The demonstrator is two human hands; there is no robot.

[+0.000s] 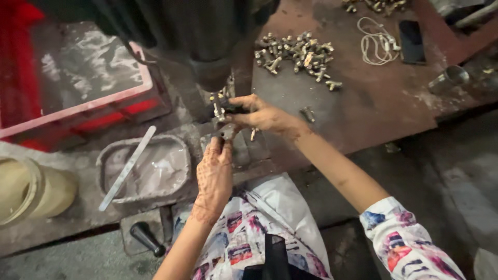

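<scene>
Both hands pinch 1 small metal fitting (224,118): right hand (262,115) above, left hand (214,173) below.

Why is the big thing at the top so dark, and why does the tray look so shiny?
Head view: the machine is close to the camera and unlit, so it shows almost black and soft; the liquid in the grey tray catches light and glares white; the red crate is overbright; both hands, left hand and right hand, and the metal parts are fairly sharp.

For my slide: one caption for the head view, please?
Two bare hands, left and right, hold a small metal fitting under a dark machine head.
</scene>
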